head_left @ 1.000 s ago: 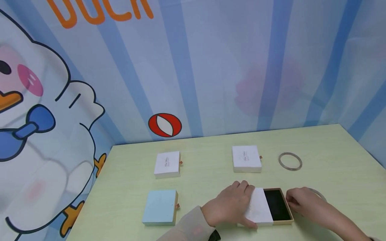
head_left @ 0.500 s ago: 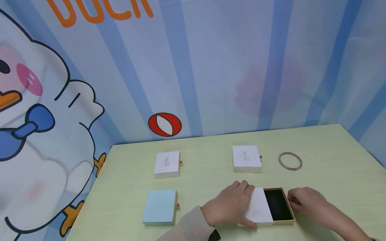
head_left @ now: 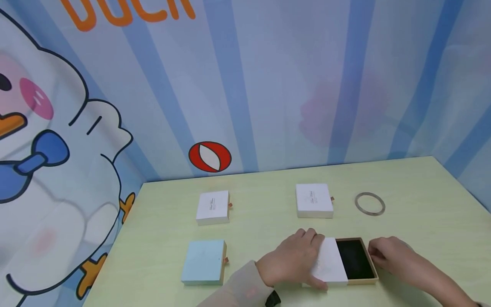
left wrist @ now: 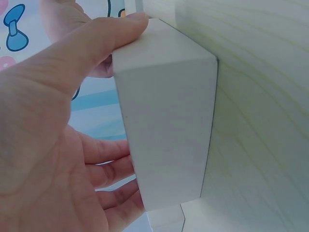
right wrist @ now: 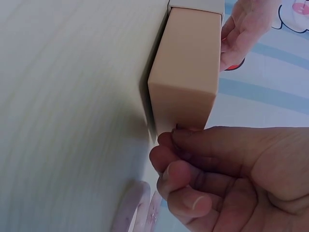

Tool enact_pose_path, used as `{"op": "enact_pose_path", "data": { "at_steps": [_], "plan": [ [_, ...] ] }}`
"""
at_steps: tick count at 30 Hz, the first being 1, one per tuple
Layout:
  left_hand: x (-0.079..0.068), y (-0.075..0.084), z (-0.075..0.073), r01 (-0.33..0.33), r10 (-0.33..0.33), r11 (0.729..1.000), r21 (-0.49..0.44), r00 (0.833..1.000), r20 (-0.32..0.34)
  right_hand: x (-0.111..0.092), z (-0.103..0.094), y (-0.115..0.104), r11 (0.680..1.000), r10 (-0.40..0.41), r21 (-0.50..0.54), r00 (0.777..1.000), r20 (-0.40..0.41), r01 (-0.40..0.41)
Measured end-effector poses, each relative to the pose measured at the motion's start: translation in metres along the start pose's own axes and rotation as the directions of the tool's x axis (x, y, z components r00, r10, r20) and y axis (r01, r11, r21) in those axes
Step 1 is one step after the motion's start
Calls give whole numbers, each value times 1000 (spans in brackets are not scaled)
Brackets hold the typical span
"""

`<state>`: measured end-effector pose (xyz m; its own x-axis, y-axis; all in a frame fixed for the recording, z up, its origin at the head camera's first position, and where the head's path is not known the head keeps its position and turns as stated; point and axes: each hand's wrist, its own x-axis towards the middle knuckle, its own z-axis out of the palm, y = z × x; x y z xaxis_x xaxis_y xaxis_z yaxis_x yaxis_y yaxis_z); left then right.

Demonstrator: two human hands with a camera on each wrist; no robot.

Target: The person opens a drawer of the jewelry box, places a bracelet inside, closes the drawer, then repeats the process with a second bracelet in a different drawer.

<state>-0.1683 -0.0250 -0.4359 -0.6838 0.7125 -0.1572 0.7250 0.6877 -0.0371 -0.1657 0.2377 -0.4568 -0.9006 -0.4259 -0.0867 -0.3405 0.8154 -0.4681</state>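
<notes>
A white drawer-style box (head_left: pixel 333 266) lies near the table's front, its tan tray (head_left: pixel 363 281) slid partway out to the right, showing a black lining (head_left: pixel 354 259). My left hand (head_left: pixel 293 261) holds the white sleeve, thumb on the near side and fingers on the far side. At the tray's outer end, my right hand (head_left: pixel 399 258) pinches at the middle of the end face with thumb and forefinger; the pull tab there is mostly hidden by the fingertips. Below that hand, the right wrist view shows a pale pinkish bangle (right wrist: pixel 130 208) on the table.
Two closed white boxes, one at back left (head_left: pixel 212 207) and one at back centre (head_left: pixel 314 201), stand behind. A light blue box (head_left: pixel 203 262) lies at front left. One greyish bangle (head_left: pixel 370 204) rests at back right. A printed curtain (head_left: pixel 268 85) hangs behind the table.
The tray has slid slightly farther out to the right, and my right hand has moved right with it. My left hand keeps its hold on the sleeve.
</notes>
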Motion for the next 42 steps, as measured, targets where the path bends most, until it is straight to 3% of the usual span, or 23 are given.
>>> {"op": "enact_pose_path", "data": {
  "at_steps": [11, 26, 42],
  "plan": [
    [2, -2, 0, 0, 0, 1000, -5, 1000, -4, -2, -2, 6, 999, -43, 10, 999, -29, 44],
    [1, -1, -1, -5, 5, 1000, -3, 1000, 4, -2, -4, 11, 1000, 1, 23, 1000, 0, -1],
    [1, -1, 0, -1, 1, 1000, -21, 1000, 22, -6, -5, 14, 1000, -1, 13, 1000, -13, 1]
  ]
}}
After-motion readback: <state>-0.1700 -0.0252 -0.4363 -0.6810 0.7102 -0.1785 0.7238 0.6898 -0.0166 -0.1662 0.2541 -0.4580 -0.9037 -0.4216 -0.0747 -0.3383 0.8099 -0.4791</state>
